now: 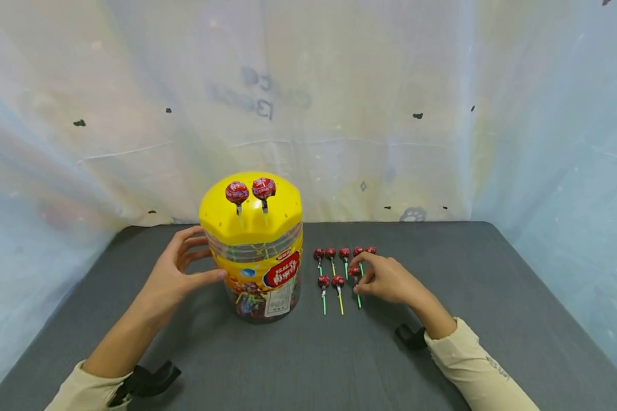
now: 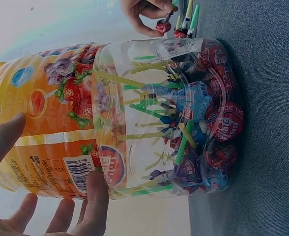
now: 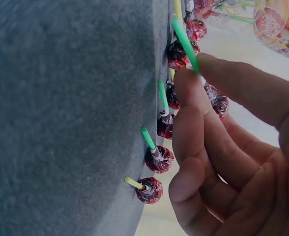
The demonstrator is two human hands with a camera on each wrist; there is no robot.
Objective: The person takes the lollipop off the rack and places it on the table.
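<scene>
A clear plastic jar [image 1: 257, 274] with a yellow lid [image 1: 252, 222] and an orange label stands upright on the table. Through its wall, lollipops [image 2: 225, 120] with green and yellow sticks show inside. My left hand [image 1: 182, 265] rests against the jar's left side, thumb toward the front and fingers spread along the side. To the jar's right, my right hand [image 1: 388, 279] pinches a red-wrapped lollipop by its green stick [image 3: 185, 44] between thumb and forefinger. That lollipop is at the right end of a front row beside two others, a green-stick lollipop [image 1: 323, 281] and a yellow-stick lollipop [image 1: 338, 281].
Behind the front row lies a back row of several red lollipops [image 1: 344, 253], partly covered by my right hand. Two lollipop figures [image 1: 250, 190] stick up at the lid. A pale curtain [image 1: 339, 114] hangs along the far edge of the dark grey table [image 1: 298, 365].
</scene>
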